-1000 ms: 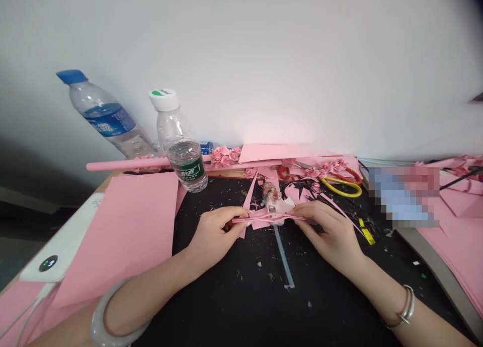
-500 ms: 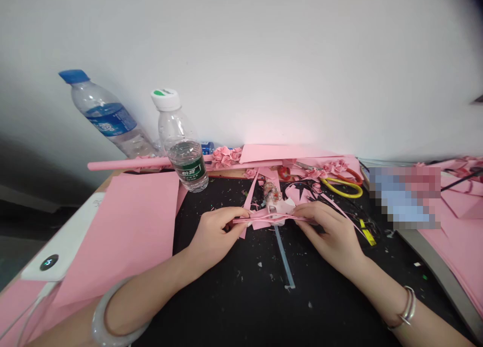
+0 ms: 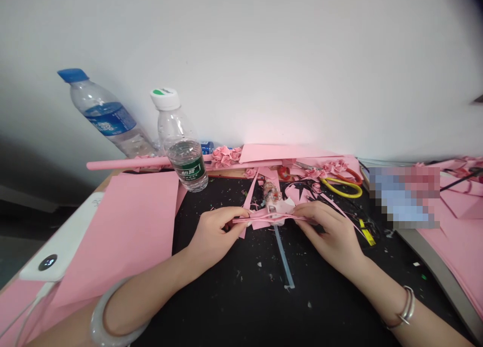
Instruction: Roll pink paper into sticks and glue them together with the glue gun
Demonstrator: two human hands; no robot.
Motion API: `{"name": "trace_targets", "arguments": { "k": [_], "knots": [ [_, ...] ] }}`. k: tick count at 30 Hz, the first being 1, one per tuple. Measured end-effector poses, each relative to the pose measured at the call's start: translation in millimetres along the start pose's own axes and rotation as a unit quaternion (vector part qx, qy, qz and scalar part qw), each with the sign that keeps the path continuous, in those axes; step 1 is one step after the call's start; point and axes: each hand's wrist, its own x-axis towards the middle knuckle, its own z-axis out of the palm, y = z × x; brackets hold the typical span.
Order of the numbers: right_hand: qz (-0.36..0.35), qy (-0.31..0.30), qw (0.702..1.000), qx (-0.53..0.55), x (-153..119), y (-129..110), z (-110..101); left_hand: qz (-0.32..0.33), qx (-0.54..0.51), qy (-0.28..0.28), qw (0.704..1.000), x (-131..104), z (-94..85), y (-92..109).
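My left hand (image 3: 216, 234) pinches one end of a folded pink paper (image 3: 272, 217), and my right hand (image 3: 332, 231) pinches the other end. The paper stretches level between them, its layers slightly parted in the middle. Directly behind it is a white object, apparently a hot glue gun (image 3: 272, 195), with a messy, crusted tip; the paper partly hides it. A translucent glue stick (image 3: 284, 259) stretches toward me from under the paper over the black mat (image 3: 234, 306). Pink paper scraps (image 3: 249, 198) lie around the gun.
Two bottles, one green-labelled (image 3: 186, 160) and one blue-capped (image 3: 109, 118), stand at back left. Yellow-handled scissors (image 3: 341, 188) and folded paper flowers (image 3: 226, 156) lie along the wall. Pink sheets (image 3: 132, 226) and a white power bank (image 3: 56, 256) are at left. A yellow strip (image 3: 367, 232) is at right.
Almost nothing differs. Both hands keep their pinch on the folded paper in the same place; the view has shifted very slightly.
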Motion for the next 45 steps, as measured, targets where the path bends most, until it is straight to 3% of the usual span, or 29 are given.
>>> {"name": "trace_targets", "arguments": {
  "k": [12,25,45],
  "knots": [
    [0.018,0.050,0.998,-0.034,-1.2,2.2,-0.2,-0.019,-0.008,-0.008,1.000,2.0,-0.8,-0.3],
    [0.017,0.047,0.998,-0.029,-1.4,2.9,0.0,-0.014,-0.003,-0.003,1.000,1.6,-1.4,-0.7],
    [0.015,0.059,0.998,-0.023,-1.7,2.3,-1.2,0.051,-0.028,0.009,0.998,1.1,0.2,-4.4]
  ]
}}
